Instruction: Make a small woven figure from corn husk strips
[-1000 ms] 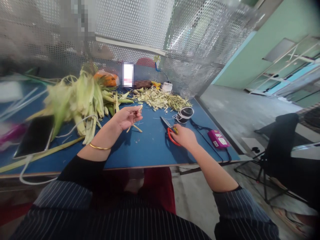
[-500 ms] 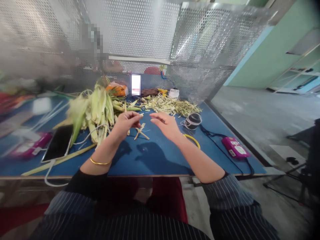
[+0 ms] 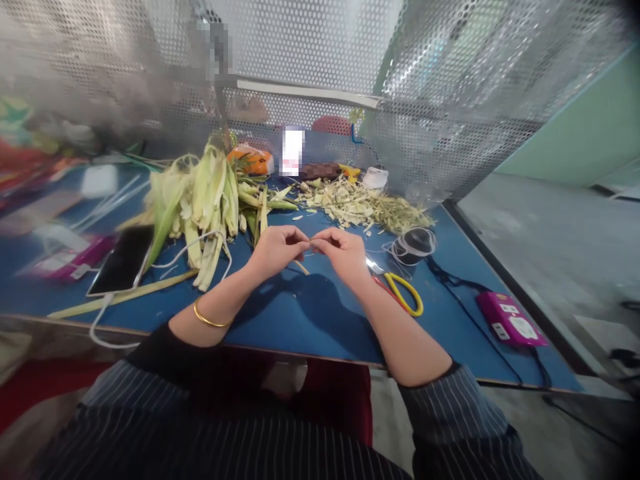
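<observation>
Above the blue table [image 3: 310, 327], my left hand [image 3: 281, 250] and my right hand [image 3: 341, 253] meet at the fingertips. Both are closed in a pinch, and what they hold is too small to make out. A thin pale strip [image 3: 301, 267] shows just below my left fingers, the rest hidden behind the hands. Yellow-handled scissors [image 3: 407, 293] lie beside my right wrist. A bundle of pale green husks [image 3: 213, 193] is left of my left hand.
Husk scraps [image 3: 345, 200] are heaped behind the hands. A black spool with white thread [image 3: 414, 245] and a magenta box [image 3: 510, 320] stand at the right. At the left lies a phone [image 3: 124, 261] with a white cable. A perforated screen [image 3: 310, 50] rises behind.
My hands have come together at the fingertips, and my right hand has closed into a pinch. The view has shifted, with more of the scissors showing. The small crossed strips are now mostly hidden.
</observation>
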Demonstrator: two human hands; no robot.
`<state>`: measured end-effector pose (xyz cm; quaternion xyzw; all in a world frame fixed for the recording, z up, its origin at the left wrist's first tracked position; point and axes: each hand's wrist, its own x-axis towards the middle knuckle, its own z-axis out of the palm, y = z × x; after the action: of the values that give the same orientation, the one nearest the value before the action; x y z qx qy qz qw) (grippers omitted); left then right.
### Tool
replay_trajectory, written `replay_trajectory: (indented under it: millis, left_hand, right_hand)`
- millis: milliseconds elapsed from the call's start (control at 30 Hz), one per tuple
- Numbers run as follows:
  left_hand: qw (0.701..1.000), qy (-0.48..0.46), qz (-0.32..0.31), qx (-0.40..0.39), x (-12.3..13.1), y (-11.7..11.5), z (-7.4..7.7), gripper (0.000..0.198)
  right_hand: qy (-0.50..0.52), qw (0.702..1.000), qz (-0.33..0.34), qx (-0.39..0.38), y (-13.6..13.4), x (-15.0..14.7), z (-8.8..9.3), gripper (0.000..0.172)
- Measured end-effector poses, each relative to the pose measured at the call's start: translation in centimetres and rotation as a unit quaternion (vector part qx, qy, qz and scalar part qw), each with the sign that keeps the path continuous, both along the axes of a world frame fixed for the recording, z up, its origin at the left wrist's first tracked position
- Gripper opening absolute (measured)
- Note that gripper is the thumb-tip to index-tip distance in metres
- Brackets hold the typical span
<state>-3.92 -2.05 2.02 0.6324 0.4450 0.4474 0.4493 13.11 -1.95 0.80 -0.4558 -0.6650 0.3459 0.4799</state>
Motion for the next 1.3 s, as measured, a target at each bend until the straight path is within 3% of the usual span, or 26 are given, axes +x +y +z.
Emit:
replay_trajectory:
  millis: [233,367,500,567,667,867,933,1033,1200,1300]
  left_hand:
    - [0.998,-0.04,-0.004,-0.053,0.1,0.0,0.7,0.002]
    - [0.999,-0.018,0.008,-0.04,0.2,-0.1,0.6,0.003]
    - [0.999,-0.001,0.016,-0.028,0.2,0.0,0.4,0.006]
    - [0.998,-0.028,0.051,-0.008,-0.2,0.3,0.5,0.008]
    - [0.984,-0.08,0.151,0.056,-1.2,1.2,0.8,0.009]
    - [0.958,-0.096,0.24,0.129,-2.4,2.3,1.0,0.011]
    - [0.955,-0.083,0.245,0.143,-2.4,2.4,0.9,0.013]
    - [0.955,-0.06,0.251,0.149,-2.4,2.5,0.8,0.014]
    - [0.945,-0.046,0.277,0.167,-2.9,3.0,0.3,0.014]
    - [0.952,-0.043,0.263,0.151,-2.5,2.9,-0.2,0.013]
  right_hand:
    - [0.053,0.998,0.003,-0.027,0.1,-0.3,0.0,0.014]
    - [0.037,0.997,0.041,-0.046,-0.1,-0.2,0.4,0.013]
    - [0.053,0.996,0.031,-0.069,0.4,0.1,0.3,0.015]
    - [0.082,0.993,0.003,-0.079,0.8,0.3,0.1,0.014]
    - [0.094,0.988,-0.021,-0.122,1.2,0.6,-0.1,0.012]
    - [-0.067,0.97,0.094,-0.212,0.2,-0.6,-1.6,0.008]
    - [-0.124,0.969,0.117,-0.181,-0.2,-1.2,-2.3,0.007]
    - [-0.205,0.968,0.095,-0.108,-0.2,-1.4,-2.8,0.005]
    - [-0.203,0.977,-0.007,-0.06,1.0,0.6,-1.3,0.006]
    - [-0.255,0.961,-0.098,0.044,1.4,2.0,0.0,0.005]
